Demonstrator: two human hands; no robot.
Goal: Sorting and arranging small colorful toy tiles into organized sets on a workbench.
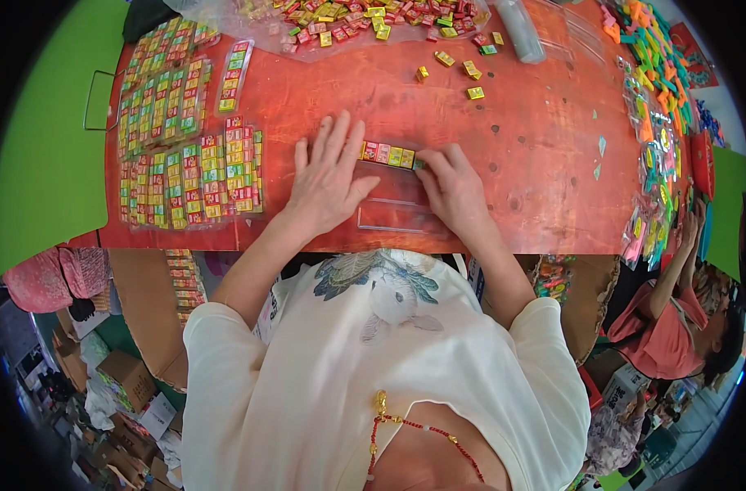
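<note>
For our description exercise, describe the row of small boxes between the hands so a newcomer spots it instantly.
On the red table, find the left hand and right hand near its front edge. Between them runs a short row of small boxes, mainly pink and yellow. Strips lie at its left, loose boxes toward the far edge; only this row sits between hands.

Wearer's two hands (pixel 328 188), one box strip (pixel 389 155) between them, one box heap (pixel 377 18), one red tabletop (pixel 553 106)
</note>
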